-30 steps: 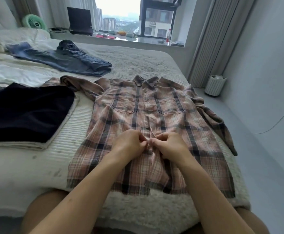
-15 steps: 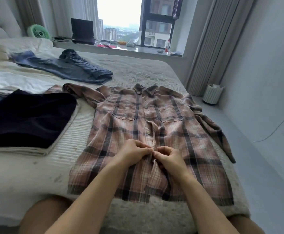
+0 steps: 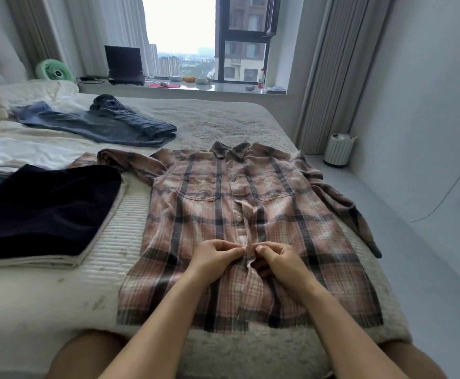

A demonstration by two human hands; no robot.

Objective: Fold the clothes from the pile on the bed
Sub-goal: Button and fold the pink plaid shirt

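Pinching the soft plaid shirt [image 3: 291, 214] placket: left hand [image 3: 215, 255], right hand [image 3: 278, 258].

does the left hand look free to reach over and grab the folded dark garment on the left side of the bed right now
Probably not at once: the left hand is pinching the plaid shirt placket opposite the right hand. Once it lets go, nothing lies between it and the dark garment.

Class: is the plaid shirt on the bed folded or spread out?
Spread out: the plaid shirt lies flat, front up, both sleeves extended, nothing folded over.
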